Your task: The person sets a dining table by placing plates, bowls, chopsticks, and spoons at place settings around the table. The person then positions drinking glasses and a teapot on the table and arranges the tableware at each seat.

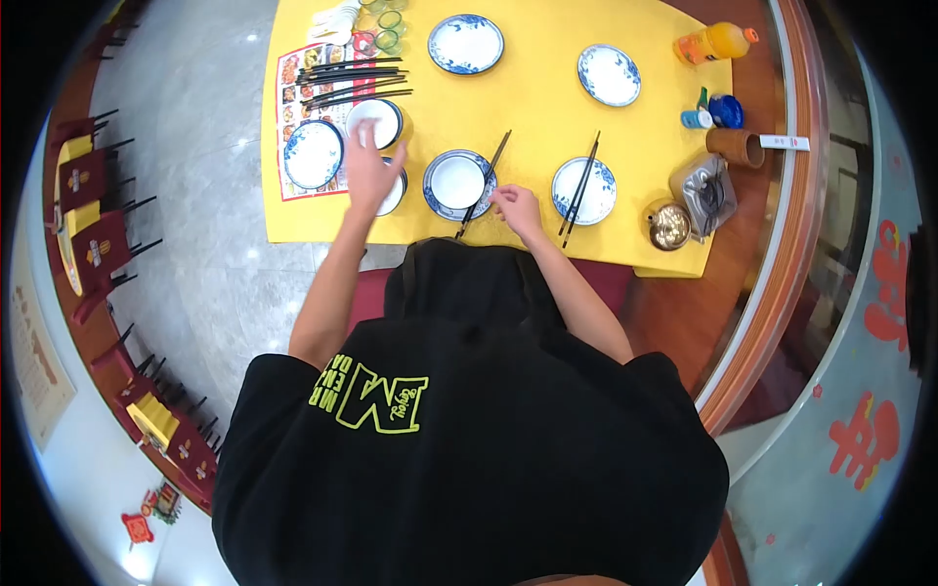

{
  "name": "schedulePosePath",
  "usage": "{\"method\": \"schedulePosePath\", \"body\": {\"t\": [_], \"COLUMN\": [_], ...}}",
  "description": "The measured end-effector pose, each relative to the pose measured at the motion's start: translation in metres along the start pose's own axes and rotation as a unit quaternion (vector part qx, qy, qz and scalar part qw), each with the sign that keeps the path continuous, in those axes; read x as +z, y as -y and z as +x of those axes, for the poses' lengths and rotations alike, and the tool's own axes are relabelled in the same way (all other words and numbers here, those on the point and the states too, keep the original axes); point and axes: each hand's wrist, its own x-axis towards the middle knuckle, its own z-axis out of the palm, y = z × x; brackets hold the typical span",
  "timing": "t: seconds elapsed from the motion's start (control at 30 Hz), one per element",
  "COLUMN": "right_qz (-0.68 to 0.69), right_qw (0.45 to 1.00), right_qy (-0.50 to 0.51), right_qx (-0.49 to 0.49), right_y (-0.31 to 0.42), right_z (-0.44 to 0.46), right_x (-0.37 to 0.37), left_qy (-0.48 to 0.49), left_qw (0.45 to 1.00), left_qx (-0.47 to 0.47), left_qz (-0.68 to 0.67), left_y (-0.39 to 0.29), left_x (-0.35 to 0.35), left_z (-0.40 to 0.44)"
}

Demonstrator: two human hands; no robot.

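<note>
My left hand (369, 174) reaches over a white bowl (385, 119) with a dark rim, its thumb spread from the fingers. Whether it touches the rim I cannot tell. A second bowl (392, 198) is partly hidden under that hand and wrist. My right hand (518, 210) has its fingers curled in, with nothing visible in them. Just left of it, a white bowl (456, 183) sits on a blue-patterned plate (453, 214). A pair of chopsticks (499, 151) leans across that plate's right side. To the right, another plate (598, 208) carries chopsticks (587, 178).
Blue-patterned plates (313, 154) (466, 44) (609, 75) stand about the yellow table (528, 107). Several chopsticks (352, 74) lie on a menu sheet (290, 83) near green glasses (388, 39). An orange bottle (713, 43), a wooden cup (731, 146) and a shiny pot (668, 225) line the right edge.
</note>
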Motion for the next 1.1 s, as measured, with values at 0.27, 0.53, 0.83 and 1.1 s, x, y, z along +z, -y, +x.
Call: {"method": "schedulePosePath", "body": {"t": [0.27, 0.53, 0.83, 1.1], "right_qz": [-0.044, -0.222, -0.151, -0.205], "right_qw": [0.954, 0.9, 0.916, 0.905], "right_qy": [-0.273, -0.373, -0.37, -0.37], "right_qx": [-0.112, -0.049, -0.026, 0.033], "right_y": [-0.005, -0.026, -0.049, -0.045], "right_z": [-0.03, -0.027, -0.019, -0.036], "right_x": [-0.041, -0.101, -0.139, -0.16], "left_qy": [0.104, 0.024, 0.196, 0.312], "left_qw": [0.983, 0.991, 0.953, 0.917], "left_qx": [-0.072, -0.02, 0.224, 0.246], "left_qz": [0.136, 0.132, -0.055, 0.039], "left_y": [0.057, 0.0, -0.185, -0.235], "left_x": [0.031, 0.0, 0.106, 0.22], "left_z": [0.049, 0.039, -0.02, -0.05]}}
